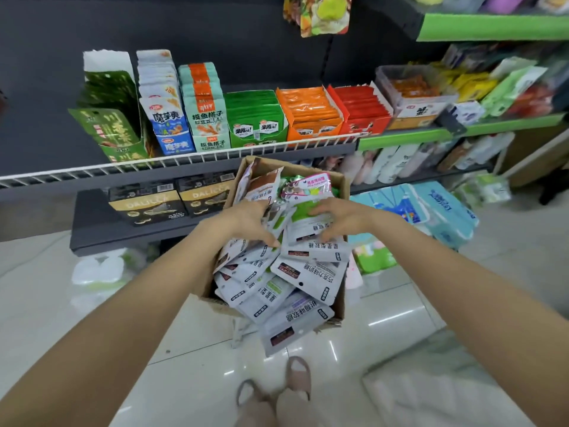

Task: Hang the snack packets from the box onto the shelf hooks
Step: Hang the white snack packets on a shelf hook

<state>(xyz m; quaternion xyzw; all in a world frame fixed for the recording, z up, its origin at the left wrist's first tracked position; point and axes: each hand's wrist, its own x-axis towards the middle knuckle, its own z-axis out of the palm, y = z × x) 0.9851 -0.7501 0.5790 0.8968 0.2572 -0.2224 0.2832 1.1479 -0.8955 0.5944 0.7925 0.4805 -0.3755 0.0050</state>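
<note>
still at the picking step, by the look of it: both hands down in the open brown cardboard box (338, 183), sorting through the heap of flat white and green snack packets (308, 274), none yet lifted clear. box sitting on the pale glossy tiled floor (385, 328) at about 12 o'clock from the feet, hard against the dark lower shelf (92, 232), packets spilling over its near rim toward 6 o'clock. left hand (251, 221) reaching in from 7 o'clock, palm down, fingers curled onto the packets at the box's left side, thumb tip touching a white one; whether anything is truly pinched, cannot tell. right hand (337, 218) coming in from 4 o'clock, fingers spread and bent, pressing on a green-and-white packet near the middle; no closed grip plainly visible. next move likely calls for singling out one packet, turning it so its punched hole faces up, then raising it toward 12 o'clock. no bare hooks clearly in view; only one colourful hanging bag (317, 13) at the top, above the white wire shelf rail (184, 158).
</note>
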